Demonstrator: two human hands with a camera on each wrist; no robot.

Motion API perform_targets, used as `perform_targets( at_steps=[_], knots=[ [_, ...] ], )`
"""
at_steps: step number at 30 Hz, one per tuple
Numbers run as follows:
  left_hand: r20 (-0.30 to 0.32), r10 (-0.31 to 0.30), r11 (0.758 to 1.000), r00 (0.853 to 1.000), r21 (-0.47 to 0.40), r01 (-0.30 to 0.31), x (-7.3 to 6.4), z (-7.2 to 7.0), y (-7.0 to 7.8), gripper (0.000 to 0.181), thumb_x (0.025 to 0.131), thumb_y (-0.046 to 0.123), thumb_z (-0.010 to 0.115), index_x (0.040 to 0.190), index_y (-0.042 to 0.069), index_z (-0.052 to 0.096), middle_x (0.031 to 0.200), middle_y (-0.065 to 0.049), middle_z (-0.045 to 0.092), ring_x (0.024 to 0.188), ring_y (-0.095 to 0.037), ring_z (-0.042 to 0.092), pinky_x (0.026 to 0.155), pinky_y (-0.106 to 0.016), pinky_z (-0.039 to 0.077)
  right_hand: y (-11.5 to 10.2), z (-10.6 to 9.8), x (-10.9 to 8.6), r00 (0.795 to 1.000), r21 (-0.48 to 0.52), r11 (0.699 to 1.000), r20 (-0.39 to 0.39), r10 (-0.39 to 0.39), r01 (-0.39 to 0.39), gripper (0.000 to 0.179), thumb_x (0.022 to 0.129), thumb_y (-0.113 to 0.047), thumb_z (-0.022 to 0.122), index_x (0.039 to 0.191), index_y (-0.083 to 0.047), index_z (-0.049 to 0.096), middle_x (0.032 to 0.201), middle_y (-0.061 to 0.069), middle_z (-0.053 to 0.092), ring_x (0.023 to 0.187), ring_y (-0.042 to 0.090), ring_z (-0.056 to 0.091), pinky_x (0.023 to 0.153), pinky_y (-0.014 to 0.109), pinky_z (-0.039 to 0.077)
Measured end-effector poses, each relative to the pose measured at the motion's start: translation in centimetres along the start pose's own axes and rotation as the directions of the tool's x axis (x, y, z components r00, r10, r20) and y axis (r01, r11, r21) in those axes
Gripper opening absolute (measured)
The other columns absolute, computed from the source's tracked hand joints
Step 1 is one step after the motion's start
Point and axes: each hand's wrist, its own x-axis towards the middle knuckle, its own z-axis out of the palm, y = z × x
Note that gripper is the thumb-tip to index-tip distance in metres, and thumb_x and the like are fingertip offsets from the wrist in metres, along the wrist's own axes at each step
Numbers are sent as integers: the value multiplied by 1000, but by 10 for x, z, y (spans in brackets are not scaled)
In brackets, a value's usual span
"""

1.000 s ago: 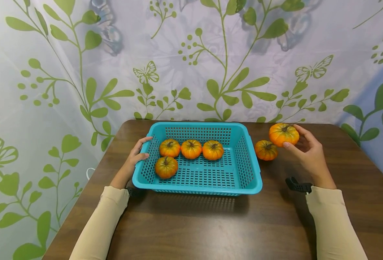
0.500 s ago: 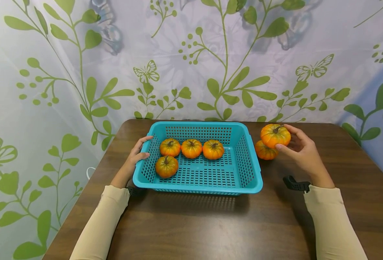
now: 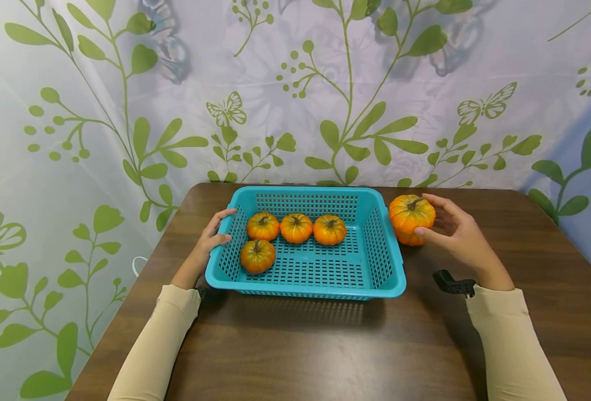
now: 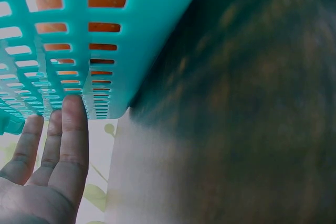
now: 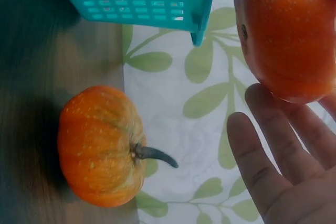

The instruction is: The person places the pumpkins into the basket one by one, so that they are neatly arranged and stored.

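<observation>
In the head view my left hand (image 3: 207, 245) holds the left rim of a turquoise plastic basket (image 3: 305, 292), thumb over the edge. Seen from the left wrist, its fingers (image 4: 73, 140) lie fairly straight against the perforated outer wall. My right hand (image 3: 458, 236) pinches a small orange pumpkin (image 3: 409, 214) between thumb and fingers, just off the basket's right side. Below it a second pumpkin (image 5: 102, 148) stands on the table, showing its curved stem in the right wrist view; from the head it is mostly hidden by the held one.
Inside the basket, three pumpkins (image 3: 296, 229) line the back and one more pumpkin (image 3: 258, 257) sits front left. The brown wooden table (image 3: 295, 356) extends toward the viewer. A leaf-patterned curtain (image 3: 275, 83) hangs behind the table's far edge.
My right hand has carried its pumpkin leftward and slightly down, over the pumpkin on the table and up to the basket's right side. The left hand and basket have stayed put.
</observation>
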Motion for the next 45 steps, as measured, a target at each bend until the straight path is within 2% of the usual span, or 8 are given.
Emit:
perform_targets(
  at_steps=[10, 17, 24, 33, 36, 40, 42, 45],
  knots=[
    [-4, 8, 1000, 1000, -6, -8, 1, 0, -2, 71, 94, 10, 47, 162, -2, 30, 169, -29, 28, 141, -51, 40, 96, -28, 52, -12, 6, 1, 993, 56, 998, 111, -26, 20, 71, 93, 12, 73, 158, 3, 46, 143, -20, 55, 120, -6, 61, 94, 12, 51],
    [-4, 17, 1000, 1000, -12, -17, 1, 1, 0, 69, 94, 9, 47, 160, -1, 31, 168, -32, 30, 140, -53, 41, 96, -29, 53, -25, 9, 2, 981, 107, 992, 176, -85, 67, 73, 91, 18, 73, 157, 7, 44, 144, -16, 58, 120, -1, 63, 89, 17, 56],
    [0, -3, 1000, 1000, -3, 3, 1, 1, 2, 70, 95, 10, 45, 162, -2, 30, 171, -28, 26, 143, -50, 39, 98, -28, 51, -37, 9, 2, 968, 50, 997, 243, -68, 57, 75, 91, 12, 78, 158, 5, 45, 139, -17, 60, 118, -2, 63, 88, 19, 58],
    [-8, -1, 1000, 1000, 0, 1, 1, 1, 1, 70, 95, 9, 46, 162, -2, 30, 171, -29, 26, 143, -50, 39, 98, -28, 50, -55, 11, 9, 940, -61, 987, 316, -124, 151, 77, 87, 4, 86, 156, 0, 52, 142, 10, 61, 116, 1, 62, 90, 18, 56],
    [-7, 5, 1000, 1000, -8, -5, 1, 1, 1, 70, 95, 9, 46, 161, -3, 29, 169, -31, 28, 142, -52, 40, 98, -30, 51, -62, 11, 13, 932, -103, 978, 335, -137, 181, 77, 85, 1, 88, 154, -1, 54, 139, 12, 64, 114, 10, 65, 90, 17, 55],
    [-4, 12, 1000, 1000, -14, -13, 1, 2, 3, 69, 94, 9, 46, 161, -3, 30, 168, -32, 28, 142, -56, 41, 98, -33, 52, -69, 11, 17, 921, -134, 973, 368, -127, 187, 77, 85, -2, 90, 153, -1, 55, 143, 16, 64, 118, 33, 68, 94, 15, 51],
    [-6, 9, 1000, 1000, -16, -9, 1, 1, 2, 69, 94, 9, 47, 160, -2, 31, 168, -32, 28, 141, -55, 41, 98, -34, 52, -72, 11, 20, 915, -147, 973, 389, -107, 176, 77, 86, -5, 90, 154, -2, 54, 146, 18, 63, 121, 40, 67, 98, 23, 54],
    [-13, -2, 1000, 1000, -19, 1, 1, 1, 1, 67, 94, 9, 47, 159, 2, 35, 169, -30, 28, 142, -52, 41, 99, -34, 52, -76, 13, 25, 903, -152, 978, 423, -67, 143, 75, 88, -8, 89, 154, -3, 54, 147, 19, 62, 124, 43, 66, 102, 45, 56]
  ],
)
